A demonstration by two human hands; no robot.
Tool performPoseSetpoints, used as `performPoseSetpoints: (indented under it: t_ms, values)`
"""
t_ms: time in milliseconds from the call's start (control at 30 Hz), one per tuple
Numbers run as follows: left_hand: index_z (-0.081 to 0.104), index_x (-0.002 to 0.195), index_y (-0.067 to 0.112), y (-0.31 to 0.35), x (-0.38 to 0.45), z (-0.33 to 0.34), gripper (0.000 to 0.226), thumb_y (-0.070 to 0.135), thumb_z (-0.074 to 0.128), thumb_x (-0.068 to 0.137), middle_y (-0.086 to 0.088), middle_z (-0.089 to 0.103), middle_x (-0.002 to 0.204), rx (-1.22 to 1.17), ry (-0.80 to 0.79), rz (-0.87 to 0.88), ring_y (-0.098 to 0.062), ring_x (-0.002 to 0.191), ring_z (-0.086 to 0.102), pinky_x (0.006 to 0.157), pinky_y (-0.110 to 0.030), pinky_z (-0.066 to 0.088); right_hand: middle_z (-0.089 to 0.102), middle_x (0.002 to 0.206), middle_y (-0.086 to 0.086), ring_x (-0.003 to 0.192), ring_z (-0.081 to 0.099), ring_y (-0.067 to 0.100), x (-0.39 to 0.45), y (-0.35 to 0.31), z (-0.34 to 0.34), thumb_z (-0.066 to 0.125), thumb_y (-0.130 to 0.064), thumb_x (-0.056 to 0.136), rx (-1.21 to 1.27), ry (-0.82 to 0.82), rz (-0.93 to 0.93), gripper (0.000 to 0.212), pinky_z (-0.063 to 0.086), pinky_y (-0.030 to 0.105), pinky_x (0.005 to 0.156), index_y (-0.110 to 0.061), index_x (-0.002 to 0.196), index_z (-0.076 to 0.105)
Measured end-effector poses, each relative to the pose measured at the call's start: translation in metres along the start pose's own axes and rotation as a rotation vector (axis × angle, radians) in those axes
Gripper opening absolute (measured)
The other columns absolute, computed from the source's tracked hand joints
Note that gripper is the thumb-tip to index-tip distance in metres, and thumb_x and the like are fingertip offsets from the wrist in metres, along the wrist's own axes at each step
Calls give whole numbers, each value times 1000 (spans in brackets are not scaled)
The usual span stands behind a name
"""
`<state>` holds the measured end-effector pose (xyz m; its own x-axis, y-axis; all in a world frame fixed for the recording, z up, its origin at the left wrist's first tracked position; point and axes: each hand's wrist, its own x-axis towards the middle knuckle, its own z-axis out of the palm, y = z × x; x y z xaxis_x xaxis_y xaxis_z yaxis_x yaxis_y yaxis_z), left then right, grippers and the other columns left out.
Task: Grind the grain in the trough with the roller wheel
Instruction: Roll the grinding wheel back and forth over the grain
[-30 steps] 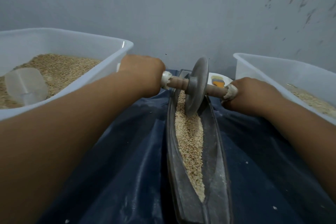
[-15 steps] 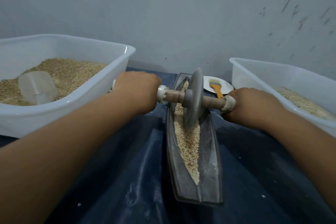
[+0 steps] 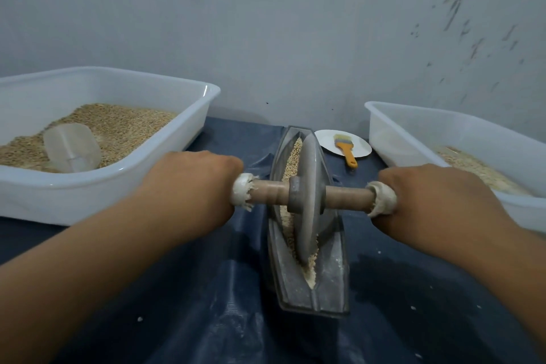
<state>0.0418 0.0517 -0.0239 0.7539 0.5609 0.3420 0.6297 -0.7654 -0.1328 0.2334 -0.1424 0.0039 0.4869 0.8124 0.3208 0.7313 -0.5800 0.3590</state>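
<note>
Near the middle of the frame, slightly right of centre, one grey metal trough (image 3: pixel 331 278) lies on the dark blue sheet (image 3: pixel 183 304) covering the counter, its long axis running from the lower centre up toward the wall (image 3: pixel 266 23), its near end blunt and its far end tapering. One strip of pale grain (image 3: pixel 291 156) fills its groove, showing above and below the wheel. One roller wheel (image 3: pixel 308 192) stands on edge in the groove, about midway along the trough, its disc in line with the trough's length. One wooden axle (image 3: pixel 270 193) passes through the disc and runs straight across the frame, left to right, at right angles to the trough, with a frayed whitish wrapping at each end. Two hands are at work: the left hand (image 3: pixel 192 186), left of centre, is clenched round the left end of the axle, and the right hand (image 3: pixel 428 201), right of centre, is clenched round the right end, both seen from the back with knuckles up. Two white plastic tubs flank the trough. The left tub (image 3: pixel 118 186), at middle left, holds grain and one translucent scoop (image 3: pixel 72 148) lying on its side. The right tub (image 3: pixel 443 127), at middle right, also holds grain. Just beyond the trough's far end, one white plate (image 3: pixel 359 151) carries one brush (image 3: pixel 346 147) with an orange handle pointing toward the viewer.
</note>
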Motion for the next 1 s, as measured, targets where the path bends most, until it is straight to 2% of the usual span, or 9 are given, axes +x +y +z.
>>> performPoseSetpoints:
  t_ms: [100, 167, 233, 333, 467, 567, 667, 800, 1000]
  values:
    - [36, 66, 33, 0, -11, -10, 21, 33, 56, 73, 10, 46, 56, 50, 82, 18, -1, 48, 39, 44, -21, 20, 47, 48, -11, 45, 46, 2, -5, 9, 7, 24, -60, 54, 65, -29, 5, 37, 36, 24, 42, -29, 60, 44]
    - [35, 64, 33, -1, -14, -14, 22, 32, 56, 72, 10, 44, 53, 70, 133, 33, 0, 47, 37, 43, -21, 20, 53, 56, -10, 55, 54, 8, -4, 16, 13, 18, -64, 47, 106, -161, -19, 48, 51, 34, 58, -31, 65, 47]
    - [35, 63, 33, -1, -15, -16, 23, 33, 57, 71, 10, 43, 51, 85, 162, 49, 0, 46, 36, 43, -21, 19, 56, 59, -12, 56, 55, 5, -4, 19, 14, 17, -66, 45, 113, -188, -13, 51, 54, 35, 62, -35, 69, 50]
    - [34, 62, 33, 1, -12, -13, 28, 33, 61, 69, 11, 40, 49, 117, 179, 63, 1, 44, 33, 43, -20, 16, 54, 54, -12, 51, 52, 4, -7, 16, 13, 20, -65, 45, 133, -167, -7, 47, 52, 33, 56, -36, 67, 50]
    - [28, 59, 31, 5, 4, -7, 36, 27, 63, 67, 11, 36, 48, 197, 204, 93, 0, 44, 27, 44, -20, 12, 56, 56, -12, 51, 52, 4, 3, 6, 16, 55, -54, 68, 203, -192, 57, 23, 37, 23, 45, -31, 64, 52]
    - [29, 60, 28, 9, 24, 1, 34, 25, 61, 71, 9, 41, 54, 169, 210, 94, -7, 47, 34, 47, -24, 21, 58, 64, -13, 57, 53, 4, 23, 5, 33, 61, -48, 75, 232, -216, 64, 19, 37, 23, 48, -32, 70, 54]
    - [35, 66, 28, 11, 51, 10, 28, 27, 62, 74, 8, 44, 61, 105, 154, 64, -13, 55, 42, 52, -27, 26, 58, 67, -11, 61, 55, 10, 47, 9, 53, 60, -47, 75, 258, -182, 70, 18, 45, 27, 55, -30, 71, 55]
    - [46, 75, 29, 8, 87, 17, 16, 24, 61, 75, 5, 52, 70, 17, 93, 34, -21, 65, 50, 59, -29, 32, 55, 70, -7, 63, 54, 18, 87, 13, 68, 58, -45, 71, 235, -134, 41, 20, 44, 28, 58, -25, 69, 53]
    - [54, 84, 25, 7, 125, 25, 13, 20, 62, 75, 0, 55, 77, -8, 83, -32, -24, 71, 52, 62, -32, 34, 55, 68, -11, 58, 49, 13, 138, 24, 67, 68, -48, 56, 225, -48, 72, 24, 28, 22, 49, -32, 67, 53]
